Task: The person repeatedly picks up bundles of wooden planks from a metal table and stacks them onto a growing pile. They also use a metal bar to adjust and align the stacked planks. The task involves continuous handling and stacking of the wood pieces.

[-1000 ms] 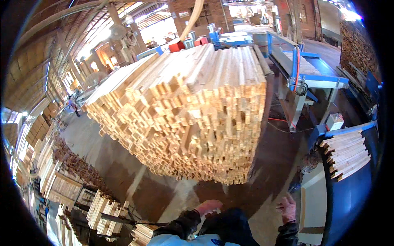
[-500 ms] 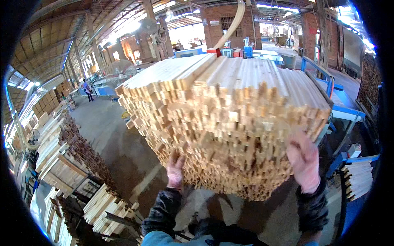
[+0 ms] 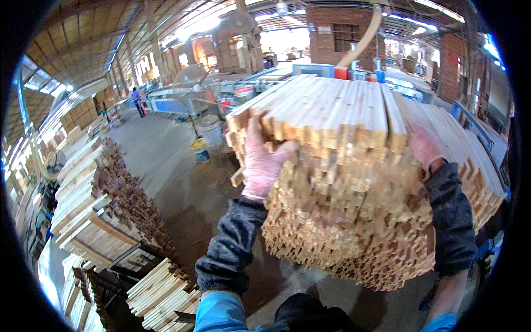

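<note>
A tall stack of pale wooden strips (image 3: pixel 326 113) rises in front of me, its cut ends facing me. My left hand (image 3: pixel 263 163), in a pinkish glove, is at the upper left corner of the stack. Its fingers point up along the strip ends and its thumb spreads to the right. My right hand (image 3: pixel 425 145), gloved alike, lies against the right side of the raised top group of strips, above a lower layer. Its fingers look extended, though the fingertips are partly hidden. Neither hand is wrapped around a strip.
More wood stacks (image 3: pixel 121 210) stand along the left, with shorter strips (image 3: pixel 163 296) on a rack below. A white bucket (image 3: pixel 210 131) and a yellow-rimmed pail (image 3: pixel 199 149) are on the floor left of the stack. Blue machinery (image 3: pixel 171 102) and a distant person (image 3: pixel 137 102) are behind.
Both hands have risen from the lower front of the stack to its top edge. My view has turned left, so the stack sits farther right and the buckets show.
</note>
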A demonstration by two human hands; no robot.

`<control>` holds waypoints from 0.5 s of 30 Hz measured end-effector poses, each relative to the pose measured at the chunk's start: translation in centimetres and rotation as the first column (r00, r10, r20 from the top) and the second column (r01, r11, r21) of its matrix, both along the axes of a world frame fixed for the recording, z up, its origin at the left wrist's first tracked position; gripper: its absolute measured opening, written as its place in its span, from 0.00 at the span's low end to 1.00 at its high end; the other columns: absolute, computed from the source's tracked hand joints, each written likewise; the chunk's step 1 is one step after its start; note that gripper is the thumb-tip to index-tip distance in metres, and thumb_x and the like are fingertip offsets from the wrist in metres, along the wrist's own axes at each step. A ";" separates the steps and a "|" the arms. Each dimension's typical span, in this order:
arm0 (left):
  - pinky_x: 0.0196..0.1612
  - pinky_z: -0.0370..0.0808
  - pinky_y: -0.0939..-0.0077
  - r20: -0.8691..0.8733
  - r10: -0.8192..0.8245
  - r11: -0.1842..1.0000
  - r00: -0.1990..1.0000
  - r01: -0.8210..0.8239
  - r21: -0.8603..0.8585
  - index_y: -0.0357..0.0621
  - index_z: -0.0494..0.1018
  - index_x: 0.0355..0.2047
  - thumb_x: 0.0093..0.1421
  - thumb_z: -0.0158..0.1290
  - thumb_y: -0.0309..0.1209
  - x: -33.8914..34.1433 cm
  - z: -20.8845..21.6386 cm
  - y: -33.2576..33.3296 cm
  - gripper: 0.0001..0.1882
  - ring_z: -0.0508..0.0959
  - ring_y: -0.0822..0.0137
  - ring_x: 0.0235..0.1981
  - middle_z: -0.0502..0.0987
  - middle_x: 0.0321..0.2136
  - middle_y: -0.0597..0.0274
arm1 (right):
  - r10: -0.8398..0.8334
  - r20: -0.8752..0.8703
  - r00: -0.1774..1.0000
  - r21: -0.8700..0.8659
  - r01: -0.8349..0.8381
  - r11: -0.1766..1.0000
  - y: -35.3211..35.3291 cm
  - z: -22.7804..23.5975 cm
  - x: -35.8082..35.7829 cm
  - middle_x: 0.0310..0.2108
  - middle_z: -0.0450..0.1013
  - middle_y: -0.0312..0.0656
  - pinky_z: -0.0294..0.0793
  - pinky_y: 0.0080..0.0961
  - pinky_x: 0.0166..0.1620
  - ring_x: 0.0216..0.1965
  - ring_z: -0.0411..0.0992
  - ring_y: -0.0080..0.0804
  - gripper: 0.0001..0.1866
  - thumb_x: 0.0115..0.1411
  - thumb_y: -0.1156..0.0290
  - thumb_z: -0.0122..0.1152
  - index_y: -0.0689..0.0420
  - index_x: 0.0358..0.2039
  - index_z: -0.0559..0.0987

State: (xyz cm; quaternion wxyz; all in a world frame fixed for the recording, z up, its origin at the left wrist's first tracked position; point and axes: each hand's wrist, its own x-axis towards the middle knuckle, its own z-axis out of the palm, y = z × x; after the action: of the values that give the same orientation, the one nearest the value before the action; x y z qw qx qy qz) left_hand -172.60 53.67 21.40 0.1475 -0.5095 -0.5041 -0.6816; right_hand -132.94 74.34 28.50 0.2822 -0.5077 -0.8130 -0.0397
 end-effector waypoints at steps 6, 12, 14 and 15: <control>0.68 0.71 0.56 -0.039 -0.018 0.998 0.999 0.016 -0.068 0.42 0.59 0.73 0.48 0.79 0.40 -2.1 -0.2 2.1 0.57 0.71 0.46 0.65 0.69 0.64 0.42 | 0.222 -0.054 0.973 0.350 -0.190 0.917 8.0 -2.9 5.1 0.62 0.74 0.57 0.68 0.43 0.69 0.63 0.71 0.57 0.24 0.74 0.65 0.52 0.63 0.65 0.74; 0.71 0.66 0.55 -0.114 0.019 0.960 0.993 -0.050 -0.275 0.37 0.52 0.76 0.43 0.82 0.43 -2.8 2.1 -0.1 0.68 0.67 0.47 0.70 0.67 0.67 0.42 | 0.225 -0.570 0.790 0.141 -0.176 0.974 -1.9 0.2 0.3 0.63 0.77 0.51 0.67 0.33 0.69 0.63 0.75 0.40 0.25 0.74 0.63 0.59 0.64 0.65 0.77; 0.71 0.66 0.54 -0.142 0.046 0.959 0.989 -0.084 -0.270 0.36 0.50 0.77 0.42 0.82 0.45 -4.3 1.2 -0.1 0.71 0.66 0.45 0.70 0.66 0.68 0.41 | 0.216 -0.665 0.715 0.018 -0.274 0.961 -3.9 -0.1 -1.7 0.62 0.78 0.50 0.66 0.32 0.69 0.64 0.74 0.37 0.26 0.75 0.61 0.58 0.64 0.66 0.77; 0.72 0.66 0.54 -0.145 0.041 0.962 0.989 -0.078 -0.263 0.36 0.48 0.77 0.41 0.82 0.46 -4.8 0.7 0.1 0.72 0.66 0.44 0.70 0.65 0.68 0.41 | 0.195 -0.700 0.687 -0.038 -0.307 0.951 -5.2 0.2 -2.0 0.62 0.78 0.49 0.66 0.32 0.69 0.64 0.73 0.36 0.26 0.76 0.59 0.57 0.64 0.66 0.77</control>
State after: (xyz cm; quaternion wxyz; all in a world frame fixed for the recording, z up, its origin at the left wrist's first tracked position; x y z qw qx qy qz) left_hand -177.37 53.75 22.11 0.1324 -0.5553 -0.5953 -0.5655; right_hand -134.90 69.15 28.71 0.5267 -0.3894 -0.7122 0.2524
